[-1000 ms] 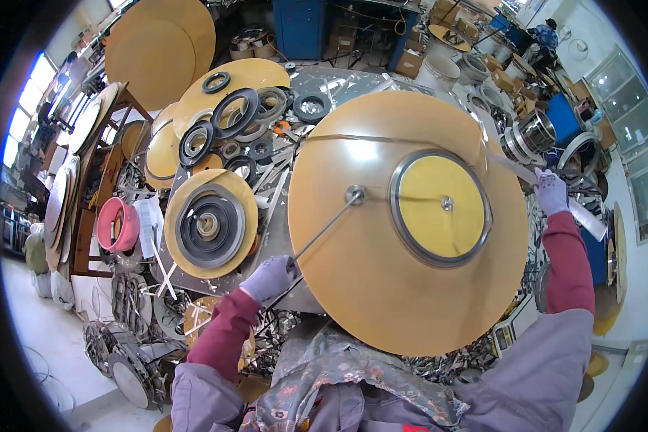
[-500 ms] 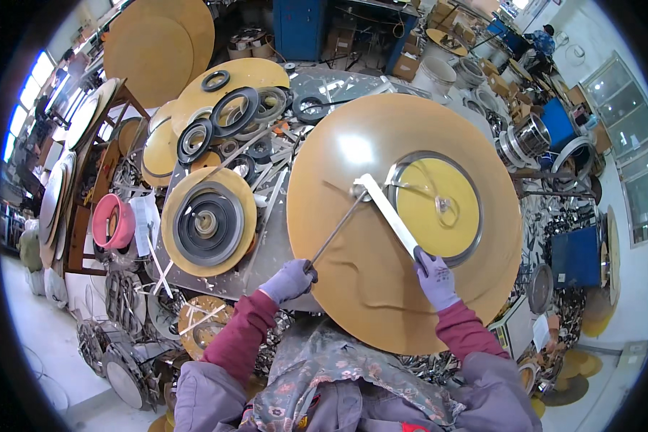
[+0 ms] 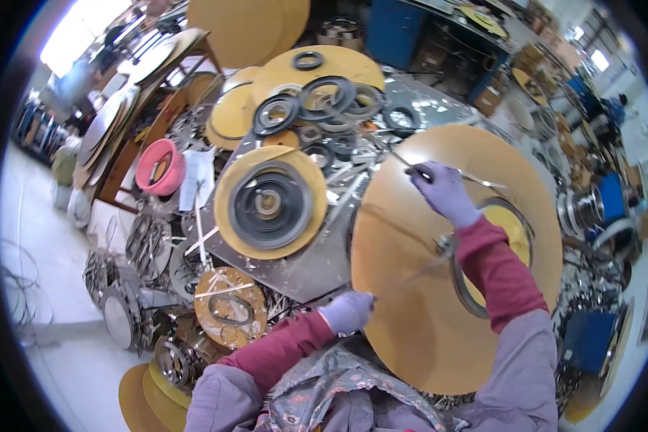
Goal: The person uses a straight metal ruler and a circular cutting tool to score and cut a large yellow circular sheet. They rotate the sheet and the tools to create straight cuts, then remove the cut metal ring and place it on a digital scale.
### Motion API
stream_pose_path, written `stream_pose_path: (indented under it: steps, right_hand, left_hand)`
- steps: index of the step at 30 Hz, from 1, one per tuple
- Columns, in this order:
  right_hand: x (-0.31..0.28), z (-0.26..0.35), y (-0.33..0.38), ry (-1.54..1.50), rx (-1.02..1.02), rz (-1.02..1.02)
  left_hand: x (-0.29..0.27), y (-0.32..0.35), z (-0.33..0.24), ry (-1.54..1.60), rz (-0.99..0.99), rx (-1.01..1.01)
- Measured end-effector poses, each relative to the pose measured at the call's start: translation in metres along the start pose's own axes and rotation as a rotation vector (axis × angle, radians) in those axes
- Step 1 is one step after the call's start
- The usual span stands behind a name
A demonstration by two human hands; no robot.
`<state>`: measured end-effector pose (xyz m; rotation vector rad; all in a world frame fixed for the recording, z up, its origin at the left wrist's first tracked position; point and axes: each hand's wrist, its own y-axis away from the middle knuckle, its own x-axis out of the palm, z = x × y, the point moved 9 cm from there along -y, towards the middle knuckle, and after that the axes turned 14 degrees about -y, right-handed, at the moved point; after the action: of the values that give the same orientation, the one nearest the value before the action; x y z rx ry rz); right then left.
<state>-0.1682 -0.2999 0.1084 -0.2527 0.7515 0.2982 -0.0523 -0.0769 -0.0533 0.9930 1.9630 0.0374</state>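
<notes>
Nearest, the left hand (image 3: pixel 347 312) in a lilac glove, fingers curled shut on the low end of a thin metal rod (image 3: pixel 410 272) at the near-left rim of the big tan disc (image 3: pixel 417 338). The disc lies flat on the worktop (image 3: pixel 317 263), taking up the right half. Rod runs up-right to a small pivot near the disc centre, blurred along its length. The red sleeve (image 3: pixel 493 270) of the right arm crosses over the yellow inner disc (image 3: pixel 515 230) and its dark ring, hiding much of both. Right hand (image 3: pixel 443 191), same glove, closed round a thin metal strip (image 3: pixel 475 176) at the far side of the disc; strip pokes out both sides of the fist. Left of the big disc, a smaller tan disc with a grey wound spool (image 3: pixel 268 205) on it, loose metal strips scattered between. Below that, off the worktop edge, a brown patterned disc (image 3: pixel 230 307) and tangled metal coils. Further back, black and grey rings (image 3: pixel 324 97) piled on another tan disc. Pink bucket (image 3: pixel 160 167) far left, beside leaning round boards on a wooden rack. Blue cabinet (image 3: pixel 392 29) at the back.
</notes>
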Motion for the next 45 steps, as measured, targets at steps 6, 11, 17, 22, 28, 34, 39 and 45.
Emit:
stream_pose_path:
  steps: [6, 11, 17, 22, 28, 34, 39, 45]
  right_hand:
    - [0.186, 0.011, -0.146, 0.006, -0.260, -0.039]
    - [0.251, 0.025, -0.176, 0.046, -0.214, 0.023]
    - [0.215, 0.013, -0.119, 0.206, -0.217, 0.203]
    - [0.088, -0.070, -0.020, 0.405, -0.176, 0.095]
    - [-0.122, -0.114, 0.084, 0.844, 0.151, 0.017]
    - [-0.241, -0.166, 0.152, 1.246, 0.464, 0.083]
    - [-0.310, -0.225, 0.256, 1.363, 0.512, 0.160]
    - [-0.319, -0.160, 0.332, 1.343, 0.773, 0.439]
  left_hand:
    - [0.013, 0.036, -0.014, 0.031, -0.025, -0.026]
    - [0.021, 0.043, -0.018, 0.064, -0.044, -0.036]
    - [-0.001, 0.032, -0.012, 0.046, -0.026, -0.061]
    - [-0.016, 0.020, 0.001, 0.003, -0.031, -0.043]
    - [-0.031, 0.010, 0.014, -0.101, 0.036, -0.062]
    - [-0.044, 0.001, 0.014, -0.178, 0.049, -0.027]
    - [-0.044, -0.004, 0.012, -0.177, 0.083, 0.006]
    - [-0.046, -0.001, 0.016, -0.168, 0.082, 0.007]
